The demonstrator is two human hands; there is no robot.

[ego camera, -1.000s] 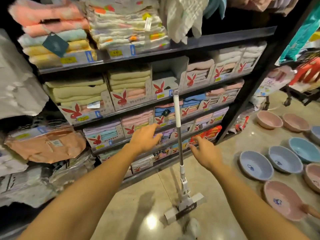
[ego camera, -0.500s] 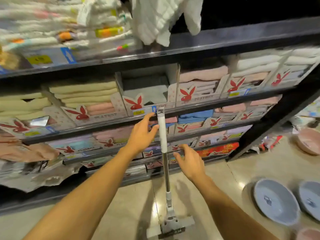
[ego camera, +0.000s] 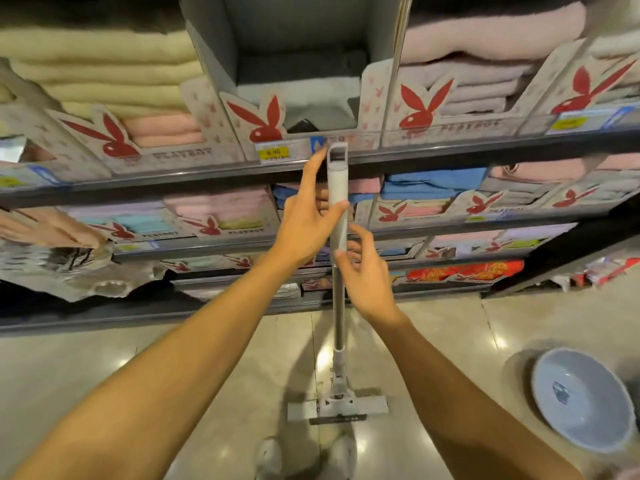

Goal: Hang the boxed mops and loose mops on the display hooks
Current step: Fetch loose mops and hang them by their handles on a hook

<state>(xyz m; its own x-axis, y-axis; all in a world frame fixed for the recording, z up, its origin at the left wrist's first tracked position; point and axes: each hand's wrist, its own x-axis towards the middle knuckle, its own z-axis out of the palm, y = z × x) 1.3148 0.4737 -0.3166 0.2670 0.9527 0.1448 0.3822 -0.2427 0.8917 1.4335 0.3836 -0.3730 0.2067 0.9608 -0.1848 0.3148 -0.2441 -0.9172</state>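
A loose grey mop (ego camera: 337, 174) stands upright on the floor in front of the shelving, its flat head (ego camera: 337, 408) by my feet and its looped handle top against a shelf edge (ego camera: 450, 155). My left hand (ego camera: 304, 230) holds the upper grip, thumb across the front, fingers behind, index finger straight up beside the loop. Just below, my right hand (ego camera: 367, 282) pinches the pole between thumb and curled fingers. No display hooks or boxed mops are in view.
Dark shelves packed with folded towels in rabbit-logo cartons fill the view ahead. A blue plastic basin (ego camera: 581, 400) lies on the shiny floor at the right. My shoes (ego camera: 270, 455) stand just behind the mop head.
Both hands have reached forward and closed on the mop handle, which stood untouched before. The view has moved closer to the shelves, and the mop has stayed in place.
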